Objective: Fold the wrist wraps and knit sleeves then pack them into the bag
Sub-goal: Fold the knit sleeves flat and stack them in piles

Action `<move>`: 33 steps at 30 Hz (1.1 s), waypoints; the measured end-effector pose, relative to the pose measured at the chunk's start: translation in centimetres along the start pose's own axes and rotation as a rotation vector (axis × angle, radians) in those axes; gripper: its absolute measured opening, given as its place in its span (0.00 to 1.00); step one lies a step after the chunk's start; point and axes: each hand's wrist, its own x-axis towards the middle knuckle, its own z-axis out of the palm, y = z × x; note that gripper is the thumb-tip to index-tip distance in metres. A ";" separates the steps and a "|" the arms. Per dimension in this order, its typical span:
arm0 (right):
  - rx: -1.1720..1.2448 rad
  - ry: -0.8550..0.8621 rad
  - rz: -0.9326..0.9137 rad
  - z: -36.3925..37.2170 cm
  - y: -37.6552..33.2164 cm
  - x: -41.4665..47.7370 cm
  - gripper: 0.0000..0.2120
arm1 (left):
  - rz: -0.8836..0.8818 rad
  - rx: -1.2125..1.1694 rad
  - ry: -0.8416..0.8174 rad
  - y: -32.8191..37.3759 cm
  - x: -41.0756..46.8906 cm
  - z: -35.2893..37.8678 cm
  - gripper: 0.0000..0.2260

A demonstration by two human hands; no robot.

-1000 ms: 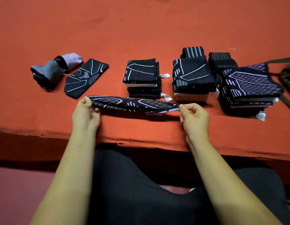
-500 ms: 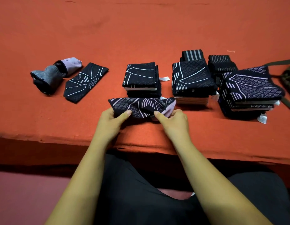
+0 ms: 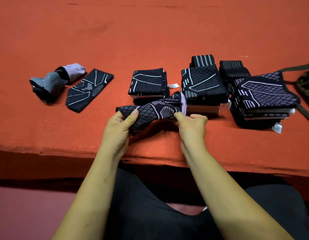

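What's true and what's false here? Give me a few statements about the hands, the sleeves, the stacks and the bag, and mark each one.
1. The left hand and right hand both pinch one sleeve. True.
2. That sleeve lies spread flat at full length. False: it is bunched up between the hands.
3. A flat sleeve lies left of the stacks. True.
4. The bag sits at the left edge. False: the bag is at the right edge.
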 end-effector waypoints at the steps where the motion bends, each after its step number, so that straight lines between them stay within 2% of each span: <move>1: -0.022 -0.028 -0.028 0.1 0.0 0.1 0.16 | -0.001 -0.015 0.004 -0.1 0.0 0.4 0.10; 3: -0.090 -0.094 -0.094 0.3 0.0 0.0 0.16 | 0.001 -0.052 -0.004 -0.3 0.0 1.3 0.11; 5: -0.116 -0.102 -0.112 0.3 0.1 -0.2 0.17 | -0.013 -0.109 -0.019 -0.4 0.0 1.9 0.10; 6: -0.101 -0.092 -0.102 0.2 0.3 -0.2 0.15 | -0.028 -0.135 -0.019 -0.4 0.0 1.9 0.10; 11: 0.118 -0.055 0.038 -1.0 -0.4 0.6 0.07 | -0.027 -0.106 0.083 -0.4 0.6 0.0 0.06; 15: 0.282 -0.158 0.125 -3.5 -2.0 1.9 0.07 | 0.005 -0.048 0.235 0.3 1.2 -2.9 0.07; 18: 0.281 -0.270 0.079 -4.7 -2.5 1.8 0.10 | 0.014 -0.047 0.269 0.4 1.5 -3.6 0.08; 20: 0.316 -0.333 0.065 -4.6 -2.7 1.5 0.11 | 0.021 -0.034 0.231 0.2 1.3 -3.0 0.11; 22: 0.368 -0.348 0.078 -4.4 -3.0 1.5 0.11 | 0.043 -0.005 0.111 0.0 0.9 -2.3 0.12; 25: 0.377 -0.424 0.041 -4.8 -3.4 1.7 0.08 | 0.142 0.177 -0.073 -0.5 0.3 -1.9 0.18; 28: 0.220 -0.550 -0.035 -5.1 -3.4 1.2 0.12 | 0.133 0.119 -0.039 -0.5 0.0 -1.9 0.17; 30: 0.145 -0.513 -0.063 -5.2 -3.2 1.0 0.11 | 0.093 0.061 -0.009 -0.4 -0.1 -2.0 0.13; 33: 0.229 -0.436 0.033 -5.5 -3.3 1.2 0.10 | 0.066 0.027 0.022 -0.6 -0.1 -2.7 0.09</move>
